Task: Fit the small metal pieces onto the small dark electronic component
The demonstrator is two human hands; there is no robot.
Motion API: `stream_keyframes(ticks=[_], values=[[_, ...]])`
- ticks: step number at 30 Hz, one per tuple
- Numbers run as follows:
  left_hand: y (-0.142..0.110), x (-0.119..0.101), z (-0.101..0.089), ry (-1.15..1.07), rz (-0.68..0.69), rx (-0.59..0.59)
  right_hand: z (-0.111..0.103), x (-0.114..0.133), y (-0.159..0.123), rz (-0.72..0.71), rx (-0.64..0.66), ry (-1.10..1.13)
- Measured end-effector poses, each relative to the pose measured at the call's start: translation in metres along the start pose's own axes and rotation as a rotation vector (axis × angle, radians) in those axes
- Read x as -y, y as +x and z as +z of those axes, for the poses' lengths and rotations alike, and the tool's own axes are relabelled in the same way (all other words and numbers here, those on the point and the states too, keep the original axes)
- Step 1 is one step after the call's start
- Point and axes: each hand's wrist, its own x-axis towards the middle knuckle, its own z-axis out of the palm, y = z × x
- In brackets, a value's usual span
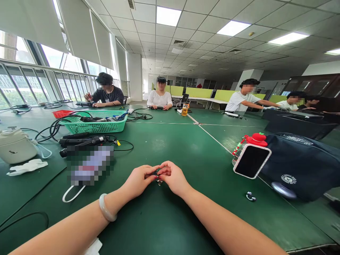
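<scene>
My left hand [138,181] and my right hand [174,177] meet over the green table [170,141], fingertips pinched together. Between them they hold a small dark and metallic object [158,178], too small to name. A pale bangle [105,209] circles my left wrist. Both forearms reach in from the bottom edge.
A phone [251,161] leans on a bottle with a red cap [256,139] beside a dark bag [300,164]. A small round thing [250,196] lies near them. At left: a green basket [97,122], black tools with cables [82,141], a white appliance [16,146]. Other people sit at the far side.
</scene>
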Motion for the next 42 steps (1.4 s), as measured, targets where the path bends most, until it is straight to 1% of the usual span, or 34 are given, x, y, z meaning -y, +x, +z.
stream_keyframes(ticks=[6, 13, 18, 22, 25, 30, 37, 42], values=[[0.0001, -0.0014, -0.0001, 0.049, 0.021, 0.002, 0.0009, -0.0013, 0.0000, -0.064, -0.025, -0.055], [0.0004, -0.0005, -0.0004, 0.144, 0.074, -0.027, 0.0032, -0.0012, -0.0022, -0.105, -0.041, -0.117], [0.0001, -0.0014, -0.0005, 0.169, 0.088, -0.041, 0.0030, -0.0016, -0.0018, -0.104, -0.036, -0.112], [-0.0001, -0.0008, -0.0001, 0.166, 0.087, -0.047, 0.0030, -0.0011, -0.0017, -0.112, -0.056, -0.127], [-0.0001, -0.0001, 0.0000, 0.160, 0.076, -0.056, 0.0015, -0.0032, -0.0008, -0.096, -0.082, -0.184], [-0.0002, 0.0010, -0.0006, 0.157, 0.080, -0.081, -0.0018, -0.0060, -0.0005, -0.050, -0.044, -0.300], [-0.0001, 0.0010, -0.0001, 0.152, 0.090, -0.038, -0.0006, 0.0007, -0.0034, -0.075, -0.049, -0.403], [0.0004, 0.0021, 0.0009, 0.143, 0.076, -0.018, -0.0015, -0.0008, -0.0028, -0.140, -0.089, -0.485]])
